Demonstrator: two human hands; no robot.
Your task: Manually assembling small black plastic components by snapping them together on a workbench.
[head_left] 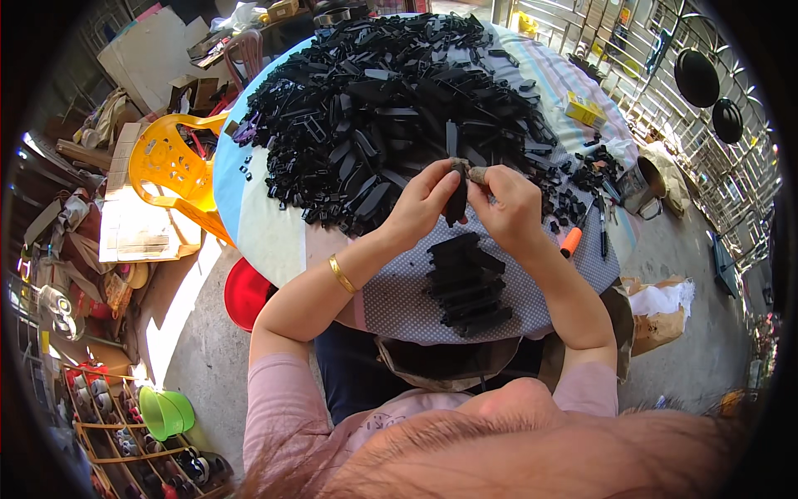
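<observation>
My left hand (pixel 426 196) is closed, its thumb and fingers pinching a long, narrow black plastic piece (pixel 455 205) upright over the near part of the table. My right hand (pixel 509 208) meets it from the other side, thumb and fingertips bent in against the same piece. Greyish-brown wraps cover some fingertips. Just below both hands lies a neat stack of similar black pieces (pixel 467 287) on the dotted cloth. Beyond them spreads a big heap of loose black plastic parts (pixel 366 108). What the fingertips do behind the piece is hidden.
A round cloth-covered table (pixel 258 195) carries everything. Right of my hands lie an orange marker (pixel 571 242), small black bits (pixel 597 170), a metal mug (pixel 640 187) and a yellow box (pixel 584 110). A yellow chair (pixel 170 158) and red stool (pixel 243 295) stand left.
</observation>
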